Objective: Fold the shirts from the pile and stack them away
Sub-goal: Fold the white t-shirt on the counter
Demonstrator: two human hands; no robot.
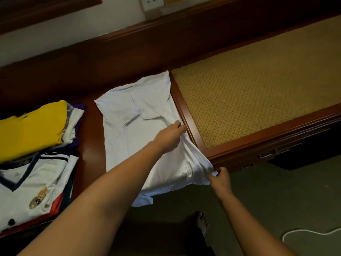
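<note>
A white polo shirt (132, 130) lies spread on the dark wooden surface, collar toward the wall, its hem hanging over the front edge. My left hand (170, 135) pinches the shirt's right edge near mid-body. My right hand (220, 179) pinches the same edge lower down, at the bottom right corner by the front edge. Between the two hands the fabric is gathered into a raised ridge. To the left sits the pile of shirts (36, 154), with a yellow shirt (31, 130) and a white football jersey (31, 189) with a crest on top.
A wood-framed woven panel (258, 93) adjoins the shirt on the right, with drawer handles (273, 154) below its front. Green carpet (276, 200) covers the floor, where a white cord (302, 232) lies. A foot (202, 221) shows below. A wall socket (153, 2) is above.
</note>
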